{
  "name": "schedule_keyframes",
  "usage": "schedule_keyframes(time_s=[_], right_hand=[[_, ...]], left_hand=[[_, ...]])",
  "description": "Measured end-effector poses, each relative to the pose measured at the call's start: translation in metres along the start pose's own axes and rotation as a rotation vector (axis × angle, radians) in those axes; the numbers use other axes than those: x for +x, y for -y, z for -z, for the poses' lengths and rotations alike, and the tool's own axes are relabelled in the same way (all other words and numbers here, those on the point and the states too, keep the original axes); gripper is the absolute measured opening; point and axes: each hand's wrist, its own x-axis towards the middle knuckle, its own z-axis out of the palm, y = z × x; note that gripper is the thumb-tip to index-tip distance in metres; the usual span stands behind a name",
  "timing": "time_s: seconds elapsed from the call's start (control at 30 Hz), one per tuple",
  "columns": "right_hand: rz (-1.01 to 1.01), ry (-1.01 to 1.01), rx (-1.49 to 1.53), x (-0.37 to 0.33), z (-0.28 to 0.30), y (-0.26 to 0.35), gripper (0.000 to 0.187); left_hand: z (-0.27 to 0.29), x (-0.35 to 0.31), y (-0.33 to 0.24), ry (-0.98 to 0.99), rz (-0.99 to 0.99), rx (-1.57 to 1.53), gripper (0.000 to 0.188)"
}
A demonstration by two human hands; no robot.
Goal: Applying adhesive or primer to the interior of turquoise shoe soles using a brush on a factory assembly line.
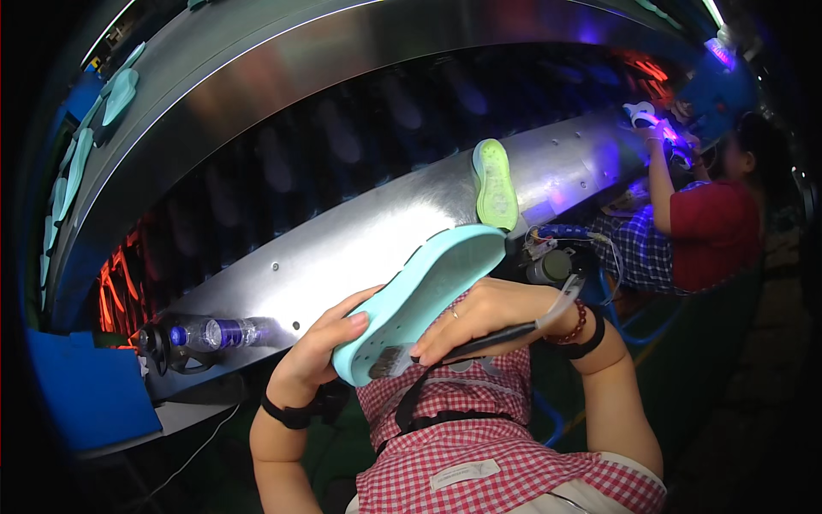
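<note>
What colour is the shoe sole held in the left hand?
The shoe sole is light turquoise, seen best in the head view.

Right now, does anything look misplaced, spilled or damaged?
Nothing looks clearly spilled or damaged. Only the lime-green sole on the metal ledge stands out: its colour differs from the turquoise sole in the left hand, though that may be normal.

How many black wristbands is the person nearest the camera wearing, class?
2: one black wristband on the left wrist, a second wristband on the right, beside a bead bracelet.
</note>
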Motion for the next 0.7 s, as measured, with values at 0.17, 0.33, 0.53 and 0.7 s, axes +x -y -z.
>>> schedule_keyframes(time_s=[0.17, 0.33, 0.53, 0.7], right_hand=[[-0.031, -0.054, -0.063, -0.005, 0.004, 0.012, 0.023], [-0.11, -0.023, -0.032, -0.02, 0.002, 0.007, 0.023], [-0.07, -0.244, 0.076, -0.018, -0.01, -0.01, 0.025], [-0.002, -0.228, -0.025, -0.018, -0.022, 0.02, 0.022]], left_hand=[[0.004, -0.017, 0.006, -0.083, 0.074, -0.157, 0.068], [0.017, -0.035, 0.011, -0.092, 0.025, -0.107, 0.073], [0.003, -0.048, 0.004, -0.278, -0.119, -0.014, 0.082], [0.012, -0.06, 0.007, -0.401, -0.23, -0.55, 0.068]])
